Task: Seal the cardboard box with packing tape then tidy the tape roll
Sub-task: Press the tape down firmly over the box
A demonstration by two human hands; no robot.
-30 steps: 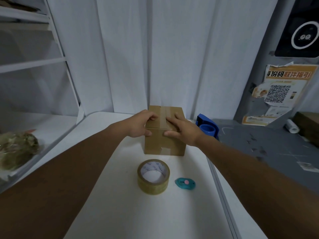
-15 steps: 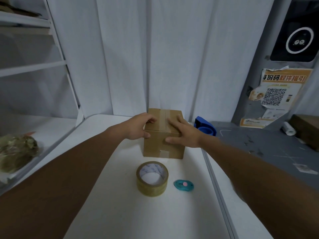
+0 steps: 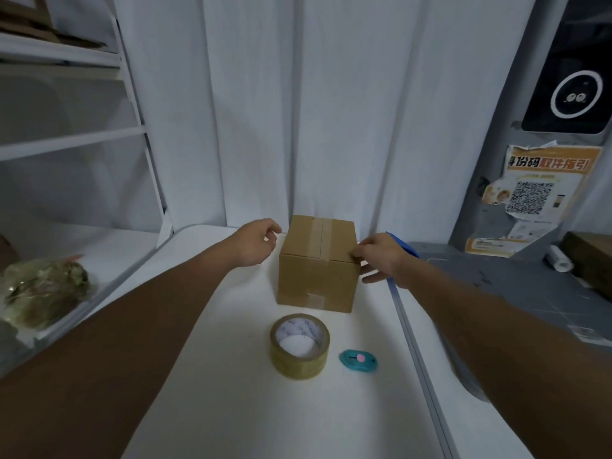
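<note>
fingers: left hand (image 3: 256, 241) loosely curled, empty, at 9 o'clock of cardboard box (image 3: 317, 265); right hand (image 3: 381, 256) spread, touching its 3 o'clock edge. tape roll (image 3: 299, 346) at 6 o'clock, untidied. risk: unpressed tape end may lift.

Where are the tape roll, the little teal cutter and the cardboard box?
tape roll (image 3: 299, 362), head view, on its yellowish outer side wall.
teal cutter (image 3: 358, 361), head view, on its body beside the pink slider.
cardboard box (image 3: 316, 279), head view, on its near front face.
</note>
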